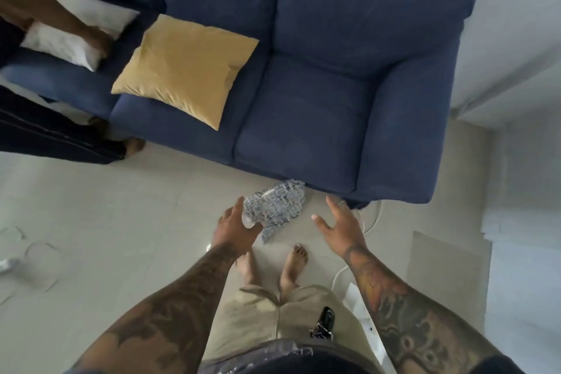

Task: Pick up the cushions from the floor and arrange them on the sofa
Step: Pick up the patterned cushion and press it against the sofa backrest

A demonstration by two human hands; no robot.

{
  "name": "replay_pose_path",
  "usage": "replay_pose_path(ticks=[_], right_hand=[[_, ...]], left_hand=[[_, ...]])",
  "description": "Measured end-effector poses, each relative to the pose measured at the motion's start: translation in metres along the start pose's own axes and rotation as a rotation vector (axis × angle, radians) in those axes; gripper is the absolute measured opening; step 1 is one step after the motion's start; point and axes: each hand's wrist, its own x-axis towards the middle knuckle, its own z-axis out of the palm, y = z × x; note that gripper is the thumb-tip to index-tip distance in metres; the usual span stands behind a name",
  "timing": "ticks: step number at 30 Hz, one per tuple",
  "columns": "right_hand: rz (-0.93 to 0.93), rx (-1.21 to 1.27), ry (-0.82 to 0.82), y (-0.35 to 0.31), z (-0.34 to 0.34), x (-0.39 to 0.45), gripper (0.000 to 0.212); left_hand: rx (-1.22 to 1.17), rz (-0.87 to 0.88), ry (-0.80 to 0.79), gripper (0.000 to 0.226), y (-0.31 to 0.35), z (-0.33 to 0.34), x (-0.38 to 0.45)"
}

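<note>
The small blue-and-white patterned cushion lies crumpled on the pale tiled floor, just near of the navy fabric sofa and beside its front edge. My left hand reaches down at its left side with fingers spread, possibly brushing the fabric but closed on nothing. My right hand hovers to its right, open and empty. A mustard yellow square cushion already sits on the left seat, and a white cushion lies farther left under another person's arm. The limp cushion could slip through if I pinch only one corner. A white cable runs beside my right hand, and I might snag it while scooping.
</note>
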Motion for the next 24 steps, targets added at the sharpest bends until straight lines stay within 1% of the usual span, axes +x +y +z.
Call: replay_pose_path(ticks=[3,7,13,19,24], right_hand=[[0.071,-0.003,-0.057,0.017,0.031,0.011,0.08],[0.13,-0.021,-0.109,0.046,0.078,0.034,0.079],[0.173,-0.035,-0.151,0.092,0.163,0.098,0.076],[0.134,-0.058,-0.134,0.16,0.262,0.205,0.083],[0.003,-0.136,-0.095,0.221,0.334,0.304,0.092]], left_hand=[[0.024,-0.055,-0.044,0.097,-0.022,0.022,0.008],[-0.002,-0.099,-0.109,0.096,-0.049,0.059,0.034],[-0.003,-0.13,-0.198,0.095,-0.098,0.137,0.108],[0.015,-0.127,-0.228,0.093,-0.169,0.229,0.211],[0.05,-0.056,-0.166,0.103,-0.221,0.308,0.297]])
